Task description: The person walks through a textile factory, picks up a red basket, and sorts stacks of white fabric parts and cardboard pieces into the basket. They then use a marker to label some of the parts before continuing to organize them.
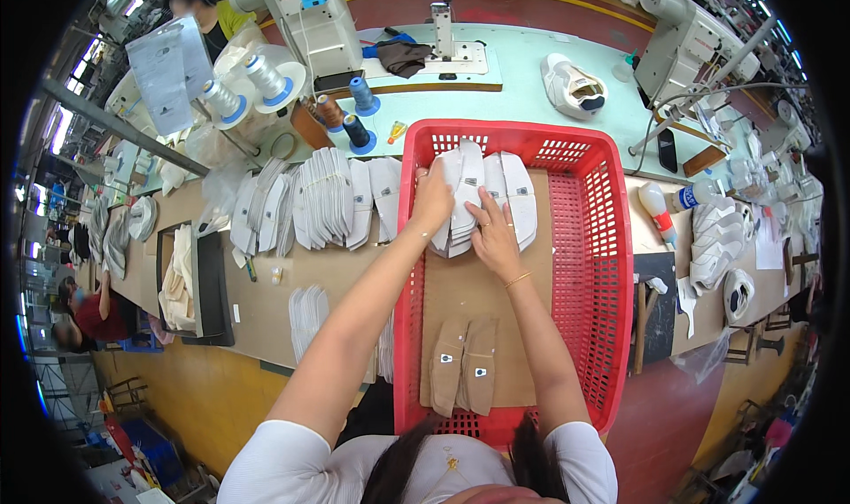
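Inside a red plastic basket [620, 265], both my hands are on a stack of light grey shoe tongues [464, 201] with a small dark label on top. My left hand [433, 196] grips the stack along its left side; the thumb side is partly hidden. My right hand [496, 238] rests on the stack's right lower part, fingers spread and slightly bent. Close by on the right lie more grey tongues [521, 205]. Nearer to me in the basket are two brown bundles of similar pieces [479, 367], each with a small label.
Left of the basket are tied stacks of grey tongues [323, 197] and a dark box [200, 287] of cream pieces. Thread cones [363, 97] and a sewing machine [305, 30] stand beyond. To the right are a shoe [574, 86], bottles [657, 210], a hammer [645, 323] and shoe uppers [711, 247].
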The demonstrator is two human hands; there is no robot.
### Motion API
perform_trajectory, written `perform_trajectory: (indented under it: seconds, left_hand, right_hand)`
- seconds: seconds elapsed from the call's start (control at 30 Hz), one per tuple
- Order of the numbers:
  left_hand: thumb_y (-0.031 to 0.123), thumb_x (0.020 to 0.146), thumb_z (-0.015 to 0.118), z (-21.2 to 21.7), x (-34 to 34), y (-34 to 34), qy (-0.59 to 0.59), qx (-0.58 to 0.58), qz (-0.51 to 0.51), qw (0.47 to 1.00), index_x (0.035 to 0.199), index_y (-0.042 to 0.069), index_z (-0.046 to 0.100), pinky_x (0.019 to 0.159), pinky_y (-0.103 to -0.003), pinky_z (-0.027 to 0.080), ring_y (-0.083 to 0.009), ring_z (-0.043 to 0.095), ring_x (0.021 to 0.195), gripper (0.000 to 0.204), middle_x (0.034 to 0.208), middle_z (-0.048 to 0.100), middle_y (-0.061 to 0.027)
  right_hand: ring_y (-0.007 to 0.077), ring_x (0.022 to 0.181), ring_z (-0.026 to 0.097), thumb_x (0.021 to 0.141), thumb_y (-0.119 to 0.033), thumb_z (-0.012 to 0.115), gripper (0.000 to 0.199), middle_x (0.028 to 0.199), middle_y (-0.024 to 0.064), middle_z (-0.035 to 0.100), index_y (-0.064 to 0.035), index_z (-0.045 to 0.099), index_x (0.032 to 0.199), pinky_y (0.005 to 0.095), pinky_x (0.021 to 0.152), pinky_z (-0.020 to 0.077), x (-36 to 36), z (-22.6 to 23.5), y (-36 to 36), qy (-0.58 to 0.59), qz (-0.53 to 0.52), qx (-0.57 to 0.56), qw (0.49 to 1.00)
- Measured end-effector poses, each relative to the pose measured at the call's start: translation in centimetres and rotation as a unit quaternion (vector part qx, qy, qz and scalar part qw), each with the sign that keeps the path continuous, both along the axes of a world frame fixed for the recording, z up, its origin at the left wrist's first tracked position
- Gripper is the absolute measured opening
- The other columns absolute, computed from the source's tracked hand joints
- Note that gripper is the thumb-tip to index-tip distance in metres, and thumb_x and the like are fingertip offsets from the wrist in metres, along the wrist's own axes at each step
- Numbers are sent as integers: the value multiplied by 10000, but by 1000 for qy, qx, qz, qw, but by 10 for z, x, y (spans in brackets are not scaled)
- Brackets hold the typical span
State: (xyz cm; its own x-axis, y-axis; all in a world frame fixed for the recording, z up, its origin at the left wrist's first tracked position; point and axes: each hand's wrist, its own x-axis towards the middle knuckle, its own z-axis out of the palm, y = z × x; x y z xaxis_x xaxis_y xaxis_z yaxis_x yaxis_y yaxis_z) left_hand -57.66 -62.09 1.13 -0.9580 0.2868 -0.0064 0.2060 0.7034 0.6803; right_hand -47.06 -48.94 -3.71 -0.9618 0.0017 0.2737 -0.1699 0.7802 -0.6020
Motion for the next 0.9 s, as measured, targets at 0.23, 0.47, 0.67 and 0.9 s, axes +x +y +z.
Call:
perform_trajectory:
  seconds: [0.23,0.47,0.67,0.9]
  left_hand:
    - [-14,836,503,-19,23,10,171,-131,-32,976,1342,20,420,1099,-492,273,-416,266,1370,514,1489,260,-232]
    - [167,890,482,-24,12,-23,178,-319,-177,914,1417,94,394,1133,-547,162,-323,373,1350,540,1453,394,-173]
    - [225,908,454,3,-19,-26,226,-439,-251,832,1422,121,394,1116,-629,49,-270,360,1369,528,1426,445,-149]
    - [488,804,640,41,43,-34,151,-541,-331,758,1526,186,89,1120,-613,31,-359,197,1423,957,1539,187,-223]
  right_hand:
    - [288,1359,351,806,-51,521,511,1475,116,362,-178,516,1301,518,1117,224,3,-13,-7,35,-53,36,997]
    - [278,1374,331,786,-92,557,547,1494,99,338,-239,522,1312,540,1116,197,5,-14,-17,42,-48,72,995]
    - [290,1414,250,797,-136,565,624,1543,94,249,-264,428,1392,588,1121,123,-2,-19,-25,-8,-72,112,991]
    - [389,1412,204,861,-162,551,663,1549,168,179,-159,296,1473,528,1130,183,22,-5,-37,0,-41,-48,998]
